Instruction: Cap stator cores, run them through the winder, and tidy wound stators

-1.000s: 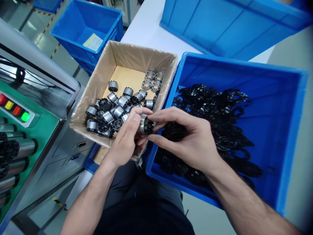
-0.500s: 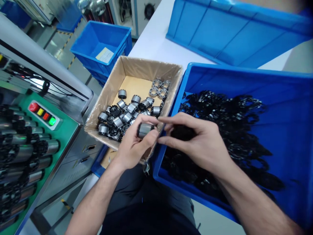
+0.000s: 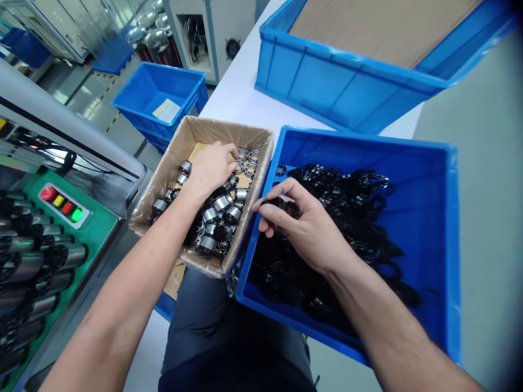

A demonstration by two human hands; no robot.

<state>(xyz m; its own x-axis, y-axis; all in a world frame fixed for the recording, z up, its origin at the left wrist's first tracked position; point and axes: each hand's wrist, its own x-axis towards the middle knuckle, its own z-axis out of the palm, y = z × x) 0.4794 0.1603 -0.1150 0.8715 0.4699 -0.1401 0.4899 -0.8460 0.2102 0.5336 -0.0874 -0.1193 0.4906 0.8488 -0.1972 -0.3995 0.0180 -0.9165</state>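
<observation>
My left hand (image 3: 212, 166) reaches into the plastic-lined cardboard box (image 3: 143, 209), palm down. Its fingers curl beside several upright metal rings (image 3: 247, 160) at the far right; whatever they grip is hidden. Beneath and in front of it lie many short metal cylinders with black toothed ends (image 3: 207, 243), apparently motor stator cores, in a loose heap. Over the near-left side of the blue bin (image 3: 451, 234), my right hand (image 3: 296, 215) is closed around black plastic parts (image 3: 281, 204), mostly covered by its fingers. Many black ring-shaped pieces (image 3: 343, 190) fill that bin's bottom.
A larger blue crate (image 3: 302, 76) with cardboard inside stands behind the bin on the white table (image 3: 235, 81). Blue crates (image 3: 180, 81) sit on the floor beyond the box. At left, a green machine top carries rows of cylinders (image 3: 61, 256) and a button panel (image 3: 63, 204).
My left hand has left my right hand and moved forward into the box; the metal cylinder it held is out of sight. My right hand stays over the bin with black parts. The view shifted.
</observation>
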